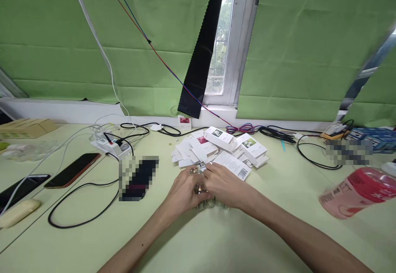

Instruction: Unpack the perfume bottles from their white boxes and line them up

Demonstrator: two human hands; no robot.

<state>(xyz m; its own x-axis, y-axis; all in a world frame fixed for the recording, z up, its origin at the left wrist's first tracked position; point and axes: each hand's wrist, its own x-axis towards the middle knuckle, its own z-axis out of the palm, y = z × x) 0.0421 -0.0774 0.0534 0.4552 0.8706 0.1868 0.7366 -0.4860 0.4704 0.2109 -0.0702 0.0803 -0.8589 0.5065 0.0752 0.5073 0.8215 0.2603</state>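
Note:
My left hand (185, 188) is closed around a small clear glass bottle with a shiny metallic top (200, 188). Against it, my right hand (224, 184) has its fingers curled in a pinch; whatever lies between them is hidden. Below both hands, more small clear glass bottles (208, 203) show in part on the pale green table (198, 248). Just behind my fingers lies a loose heap of small white cardboard boxes (221, 139), some with flower pictures. One box with a barcode (232, 165) almost touches my right hand.
On the left are a power strip (111, 145), looping cables, a phone with a reddish edge (72, 170) and another phone (23, 188). A pink-red bottle (355, 192) lies at right. Coiled black cable (276, 134) runs along the wall.

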